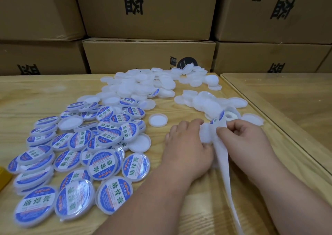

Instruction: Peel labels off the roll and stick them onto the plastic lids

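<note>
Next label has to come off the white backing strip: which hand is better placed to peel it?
Probably the right hand: its fingertips pinch the white backing strip just below the blue-edged round label. The left hand grips the bare translucent plastic lid beside the strip, ready to receive it.

I cannot see the lid [206, 132] well: my left hand [186, 145] covers most of it, only a blurred white edge shows near the strip [221, 155]. The strip runs down from the lid and leaves the picture at the bottom edge, so its end is cut off. The label [218, 118] above the lid is partly hidden behind the strip and its text is too small to read. The roll [230, 115], just behind the lid, is half buried among white lids. Whether my right hand [246, 141] pinches the strip or the label, I cannot tell. Far left of the lid, a yellow thing [4, 178] is cut by the edge.
</note>
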Demonstrator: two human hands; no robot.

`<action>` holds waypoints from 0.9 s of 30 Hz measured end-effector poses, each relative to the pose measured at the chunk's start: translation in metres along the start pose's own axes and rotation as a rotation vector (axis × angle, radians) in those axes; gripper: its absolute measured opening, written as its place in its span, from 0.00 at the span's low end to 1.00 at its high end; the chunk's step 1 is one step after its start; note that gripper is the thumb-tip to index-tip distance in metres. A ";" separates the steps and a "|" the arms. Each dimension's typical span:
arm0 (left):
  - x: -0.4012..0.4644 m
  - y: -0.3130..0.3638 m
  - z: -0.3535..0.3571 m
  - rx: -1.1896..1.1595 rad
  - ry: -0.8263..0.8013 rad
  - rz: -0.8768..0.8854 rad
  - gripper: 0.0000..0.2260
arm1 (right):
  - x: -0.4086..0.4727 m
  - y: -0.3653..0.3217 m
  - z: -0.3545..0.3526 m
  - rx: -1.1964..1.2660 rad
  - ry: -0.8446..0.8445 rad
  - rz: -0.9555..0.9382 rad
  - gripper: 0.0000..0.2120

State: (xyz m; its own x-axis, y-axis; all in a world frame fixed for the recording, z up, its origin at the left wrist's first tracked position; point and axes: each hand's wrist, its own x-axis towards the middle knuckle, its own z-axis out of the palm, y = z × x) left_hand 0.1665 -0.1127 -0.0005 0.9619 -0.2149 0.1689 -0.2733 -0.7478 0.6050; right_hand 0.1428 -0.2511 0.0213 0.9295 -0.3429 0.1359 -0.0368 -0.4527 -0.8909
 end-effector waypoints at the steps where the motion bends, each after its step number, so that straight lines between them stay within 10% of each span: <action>1: 0.000 -0.001 0.001 -0.021 0.011 0.010 0.26 | 0.001 0.000 0.000 -0.009 0.008 -0.002 0.09; 14: 0.002 -0.001 -0.012 -0.851 0.301 -0.002 0.14 | -0.001 0.001 0.002 -0.007 -0.060 -0.064 0.07; 27: 0.005 0.001 -0.013 -0.912 0.191 -0.020 0.09 | -0.007 -0.008 0.002 0.136 -0.166 -0.057 0.15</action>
State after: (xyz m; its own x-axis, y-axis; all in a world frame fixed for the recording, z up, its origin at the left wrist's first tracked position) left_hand 0.1713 -0.1065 0.0105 0.9729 -0.0394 0.2280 -0.2260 0.0496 0.9729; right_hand 0.1371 -0.2433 0.0269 0.9768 -0.1745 0.1241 0.0567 -0.3480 -0.9358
